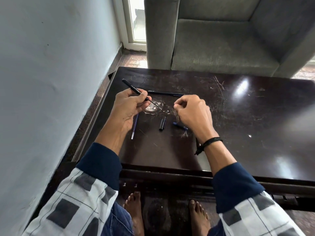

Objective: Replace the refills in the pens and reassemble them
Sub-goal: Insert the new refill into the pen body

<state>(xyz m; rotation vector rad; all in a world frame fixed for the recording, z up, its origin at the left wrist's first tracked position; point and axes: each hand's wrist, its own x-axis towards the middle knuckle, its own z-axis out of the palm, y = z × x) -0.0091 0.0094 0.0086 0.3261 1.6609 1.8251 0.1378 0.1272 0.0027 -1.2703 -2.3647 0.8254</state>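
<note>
My left hand (130,108) grips a black pen barrel (131,86) that slants up to the far left, and a thin refill tip (156,105) pokes out of its near end. My right hand (192,113) hovers just right of that tip with its fingers curled; whether they pinch a small part I cannot tell. On the dark table (238,133) lie a loose blue refill (135,126), a black cap (162,123), a blue pen piece (179,125) and a second dark pen (166,93).
A grey sofa (221,40) stands right behind the table. A pale wall (51,65) runs along the left. My bare feet (134,212) rest on the floor under the table's near edge.
</note>
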